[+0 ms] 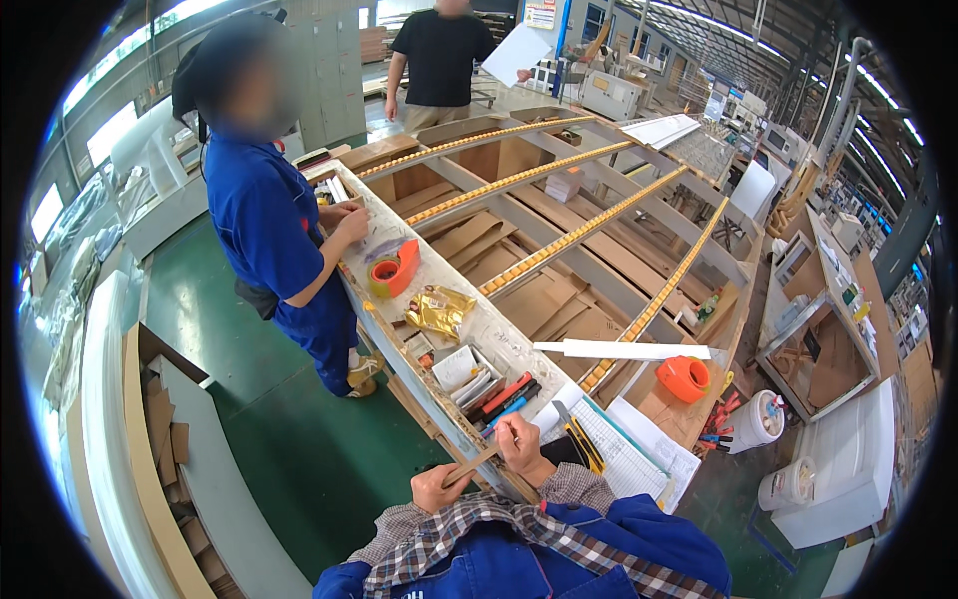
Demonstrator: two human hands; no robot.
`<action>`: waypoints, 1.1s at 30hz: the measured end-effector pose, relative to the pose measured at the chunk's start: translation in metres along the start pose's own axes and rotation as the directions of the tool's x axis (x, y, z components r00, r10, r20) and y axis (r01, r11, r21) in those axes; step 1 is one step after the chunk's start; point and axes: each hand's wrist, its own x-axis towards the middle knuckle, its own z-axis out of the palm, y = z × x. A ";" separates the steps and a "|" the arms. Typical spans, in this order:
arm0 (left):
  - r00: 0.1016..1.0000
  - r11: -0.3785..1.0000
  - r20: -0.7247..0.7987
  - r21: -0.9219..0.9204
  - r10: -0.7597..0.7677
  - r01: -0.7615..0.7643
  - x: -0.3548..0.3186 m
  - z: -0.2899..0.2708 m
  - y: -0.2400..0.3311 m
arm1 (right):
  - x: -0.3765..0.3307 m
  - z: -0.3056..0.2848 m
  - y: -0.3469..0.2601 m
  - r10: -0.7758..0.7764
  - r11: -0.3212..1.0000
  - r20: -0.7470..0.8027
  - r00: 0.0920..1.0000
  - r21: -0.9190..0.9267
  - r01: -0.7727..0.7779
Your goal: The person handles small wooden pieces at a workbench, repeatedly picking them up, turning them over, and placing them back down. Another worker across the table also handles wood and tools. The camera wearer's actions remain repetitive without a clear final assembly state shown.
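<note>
Brown strip (472,464) slants across the desk's (502,337) near edge — left fingers (437,487) curled round its lower end, right fingers (516,439) closed on its upper end — near a yellow-and-black knife (581,441).

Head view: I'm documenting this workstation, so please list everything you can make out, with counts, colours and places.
Roller strips: four, yellow, upper centre
Packet: one, gold, on ledge
Ring-shaped objects: two, orange, ledge and bench right
Markers: several, red and blue, ledge
Long strip: at least one, white, across rollers
Papers: several, white, lower centre
Buckets: two, white, lower right
Cardboard: many pieces, brown, below rollers
Co-worker: one, blue clothes, left
Standing person: one, black top, back
Machinery: uncountable, mostly pale, upper right
Thin strip: one, brown, held, lower centre
Left hand: one, plaid-cuffed, strip's lower end
Right hand: one, plaid-cuffed, strip's upper end
</note>
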 end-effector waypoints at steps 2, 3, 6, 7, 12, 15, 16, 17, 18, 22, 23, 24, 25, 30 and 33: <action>1.000 1.000 -0.003 -0.005 0.013 -0.013 0.000 0.000 -0.001 | 0.001 0.000 -0.003 -0.009 1.000 -0.006 1.000 0.004 0.009; 1.000 1.000 -0.001 -0.003 0.017 -0.017 0.000 0.001 -0.002 | 0.001 0.000 -0.002 -0.006 1.000 -0.005 1.000 0.004 0.006; 1.000 1.000 0.002 -0.001 0.023 -0.023 -0.001 0.002 -0.003 | 0.000 0.000 0.000 -0.004 1.000 -0.004 1.000 0.006 0.004; 1.000 1.000 0.001 -0.004 0.019 -0.019 -0.001 0.002 -0.003 | 0.000 0.000 -0.002 -0.006 1.000 -0.007 1.000 0.006 0.006; 1.000 1.000 -0.009 -0.004 0.021 -0.021 -0.001 0.002 -0.003 | 0.000 0.000 -0.001 -0.012 1.000 -0.003 1.000 0.006 0.012; 1.000 1.000 -0.003 -0.002 0.023 -0.023 -0.001 0.001 -0.002 | 0.000 0.000 -0.003 -0.011 1.000 0.000 1.000 -0.001 0.011; 1.000 1.000 -0.004 -0.005 0.020 -0.020 0.000 0.000 -0.001 | 0.000 0.000 -0.003 -0.014 1.000 0.002 1.000 -0.005 0.014; 1.000 1.000 -0.004 -0.009 0.018 -0.018 0.001 0.000 0.000 | 0.001 0.000 -0.003 -0.018 1.000 0.003 1.000 -0.010 0.018; 1.000 1.000 -0.003 -0.006 0.016 -0.016 0.001 0.000 0.000 | 0.000 0.000 -0.004 -0.017 1.000 -0.001 1.000 -0.007 0.017; 1.000 1.000 0.002 0.001 -0.005 0.005 -0.002 0.000 -0.002 | 0.000 0.000 -0.005 -0.006 1.000 0.004 1.000 -0.008 0.006; 1.000 1.000 -0.001 0.000 -0.009 0.009 0.000 0.002 -0.002 | 0.002 -0.002 -0.005 -0.007 1.000 0.008 1.000 -0.012 0.007; 1.000 1.000 0.005 0.003 -0.015 0.015 0.001 0.001 0.000 | 0.003 -0.002 -0.006 -0.004 1.000 0.007 1.000 -0.002 0.004; 1.000 1.000 0.011 0.005 -0.021 0.021 0.000 -0.001 0.004 | 0.001 -0.001 -0.008 0.000 1.000 0.006 1.000 0.009 0.000; 0.997 0.999 0.067 0.003 -0.042 0.042 0.001 -0.002 0.001 | 0.002 -0.002 -0.004 -0.029 0.999 0.023 0.999 -0.039 0.030; 0.986 0.997 0.150 0.027 -0.072 0.068 -0.002 -0.003 -0.001 | 0.002 -0.002 -0.011 0.008 1.000 0.012 1.000 -0.005 -0.008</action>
